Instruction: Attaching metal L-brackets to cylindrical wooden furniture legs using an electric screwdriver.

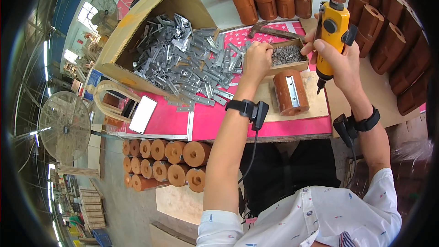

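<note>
My right hand (340, 59) grips a yellow electric screwdriver (333, 32), its dark tip pointing down over the board's right side. At the left end of a small cardboard box of screws (289, 55), my left hand (259, 59) is closed, fingertips together; what they hold, if anything, is too small to make out. Between my forearms a reddish-brown wooden cylinder (280, 96) lies on a thin plywood board (318, 105). A metal plate (291, 90) sits in a slot along its upper side. The screwdriver tip is apart from the cylinder.
A big cardboard box (120, 57) on its side spills metal plates (196, 73) over the pink tabletop (215, 126). A hammer (274, 32) lies behind the screws. Brown cylinders stand at the back (270, 0), at right (388, 45), and below the table (176, 152). A phone (143, 114) rests at left.
</note>
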A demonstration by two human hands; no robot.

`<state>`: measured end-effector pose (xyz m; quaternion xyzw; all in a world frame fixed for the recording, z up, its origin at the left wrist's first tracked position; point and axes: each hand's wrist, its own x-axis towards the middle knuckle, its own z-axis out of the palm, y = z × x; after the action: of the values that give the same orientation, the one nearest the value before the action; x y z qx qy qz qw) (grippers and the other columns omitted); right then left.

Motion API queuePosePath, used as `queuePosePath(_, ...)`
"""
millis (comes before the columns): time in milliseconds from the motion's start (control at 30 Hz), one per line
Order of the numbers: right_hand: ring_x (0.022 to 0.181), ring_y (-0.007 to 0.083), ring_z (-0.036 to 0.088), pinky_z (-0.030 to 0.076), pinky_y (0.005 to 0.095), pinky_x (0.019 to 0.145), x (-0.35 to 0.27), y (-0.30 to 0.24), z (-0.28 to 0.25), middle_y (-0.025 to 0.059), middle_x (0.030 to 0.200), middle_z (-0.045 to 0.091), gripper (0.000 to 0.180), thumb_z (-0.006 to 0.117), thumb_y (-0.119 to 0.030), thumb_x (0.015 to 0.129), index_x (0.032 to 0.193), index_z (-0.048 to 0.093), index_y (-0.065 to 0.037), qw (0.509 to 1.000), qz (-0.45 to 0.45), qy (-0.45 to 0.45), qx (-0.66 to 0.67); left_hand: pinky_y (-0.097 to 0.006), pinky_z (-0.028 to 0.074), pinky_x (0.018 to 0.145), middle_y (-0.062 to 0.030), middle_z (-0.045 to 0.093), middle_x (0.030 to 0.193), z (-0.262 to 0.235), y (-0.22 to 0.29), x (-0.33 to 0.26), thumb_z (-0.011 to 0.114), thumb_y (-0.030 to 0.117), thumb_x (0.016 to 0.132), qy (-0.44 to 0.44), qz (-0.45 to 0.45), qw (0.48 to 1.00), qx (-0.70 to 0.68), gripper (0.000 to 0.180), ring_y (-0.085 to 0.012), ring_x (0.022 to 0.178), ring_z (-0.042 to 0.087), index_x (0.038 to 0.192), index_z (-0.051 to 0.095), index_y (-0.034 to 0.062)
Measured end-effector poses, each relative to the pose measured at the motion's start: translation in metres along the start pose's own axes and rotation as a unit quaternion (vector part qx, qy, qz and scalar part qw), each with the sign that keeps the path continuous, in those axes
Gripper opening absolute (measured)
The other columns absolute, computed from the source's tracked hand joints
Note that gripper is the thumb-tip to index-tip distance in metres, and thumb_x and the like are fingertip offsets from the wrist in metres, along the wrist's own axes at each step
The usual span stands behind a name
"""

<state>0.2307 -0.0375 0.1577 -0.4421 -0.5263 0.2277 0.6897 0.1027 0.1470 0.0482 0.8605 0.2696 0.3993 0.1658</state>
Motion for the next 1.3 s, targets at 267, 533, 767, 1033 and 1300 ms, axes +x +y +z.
queuePosePath(267, 0.066, 0.0085, 0.061, 0.049, 0.0221, 0.059, 0.004, -0.003, 0.005, 0.0075, 0.080, 0.068, 0.027, 0.064, -0.021, 0.088, 0.103, 0.062, 0.001, 1.000, 0.003, -0.005, -0.009, -0.027, 0.051, 0.068, -0.0082, 0.066, 0.083, -0.056, 0.042, -0.041, 0.062, 0.012, 0.090, -0.040, -0.213, 0.929, -0.300, 0.016, -0.0132, 0.075, 0.064, 0.096, 0.062, -0.0025)
queuePosePath(533, 0.067, 0.0095, 0.061, 0.049, 0.0232, 0.059, 0.005, -0.013, 0.015, 0.0074, 0.082, 0.068, 0.026, 0.066, -0.019, 0.087, 0.104, 0.060, 0.000, 1.000, 0.010, -0.014, 0.026, -0.025, 0.051, 0.071, -0.0058, 0.063, 0.082, -0.078, 0.073, -0.078, 0.062, 0.007, 0.089, -0.070, -0.279, 0.893, -0.347, 0.010, -0.0119, 0.077, 0.062, 0.090, 0.058, -0.0021)
queuePosePath(767, 0.069, 0.0094, 0.062, 0.051, 0.0241, 0.060, 0.009, -0.020, 0.024, 0.0043, 0.084, 0.066, 0.030, 0.071, -0.019, 0.084, 0.103, 0.058, 0.001, 0.998, 0.021, -0.024, 0.054, -0.024, 0.049, 0.076, -0.0047, 0.064, 0.089, -0.078, 0.083, -0.100, 0.065, 0.002, 0.085, -0.091, -0.254, 0.880, -0.390, 0.014, -0.0105, 0.082, 0.062, 0.099, 0.062, -0.0017)
queuePosePath(1033, 0.074, 0.0092, 0.061, 0.049, 0.0260, 0.066, 0.016, -0.030, 0.045, 0.0038, 0.085, 0.062, 0.039, 0.072, -0.016, 0.079, 0.109, 0.054, 0.001, 0.992, 0.012, -0.017, 0.125, -0.025, 0.049, 0.081, -0.0046, 0.064, 0.098, -0.061, 0.089, -0.101, 0.066, -0.005, 0.084, -0.041, -0.184, 0.915, -0.358, 0.019, -0.0107, 0.089, 0.062, 0.102, 0.067, -0.0014)
queuePosePath(1300, 0.075, 0.0109, 0.058, 0.049, 0.0284, 0.068, 0.019, -0.014, 0.051, 0.0049, 0.085, 0.061, 0.042, 0.073, -0.021, 0.077, 0.107, 0.054, 0.001, 0.993, -0.002, -0.009, 0.121, -0.026, 0.050, 0.081, -0.0056, 0.064, 0.095, -0.053, 0.108, -0.095, 0.066, -0.005, 0.081, -0.029, -0.221, 0.890, -0.398, 0.033, -0.0112, 0.088, 0.061, 0.114, 0.059, 0.0000)
